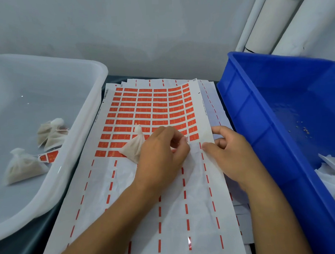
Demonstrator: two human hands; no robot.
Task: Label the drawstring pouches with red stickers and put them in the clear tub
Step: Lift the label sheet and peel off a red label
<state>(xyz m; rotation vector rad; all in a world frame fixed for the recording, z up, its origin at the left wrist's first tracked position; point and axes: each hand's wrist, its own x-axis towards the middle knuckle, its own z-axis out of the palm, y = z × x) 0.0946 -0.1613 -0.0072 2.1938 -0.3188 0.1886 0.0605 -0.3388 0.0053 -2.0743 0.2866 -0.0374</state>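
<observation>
clear tub (96, 72): far left on the worktop. Three pouches inside, at least one with a red sticker showing. Drop target, close to the left hand.
labelled pouches (23, 166): lying loose on the tub floor, apart from the rim.
sticker sheet (143, 108): centre, on a stack of used sheets. Lower half already stripped, only red dashes left. Full rows remain in the upper half.
pouch in hand (134, 147): small white drawstring pouch, tied top pointing away, lying on the sheet under the left palm. No sticker visible on it yet.
left hand (160, 151): grip closed on the pouch, held against the palm; fingertips curled toward the sheet's right edge, seemingly picking at a sticker corner. Contact itself hidden by the fingers.
right hand (230, 149): grip narrow, thumb and forefinger pinching the sheet's right margin beside the last sticker row, holding the backing down.
step: peeling the next sticker, my read.
how to do it well: keep the backing pinned flat, lift one corner and peel low and slowly so it doesn't tear or curl, press it flat on the pouch face, then drop left.
blue crate (276, 113): right, holds crumpled white paper scraps and crumbs.
</observation>
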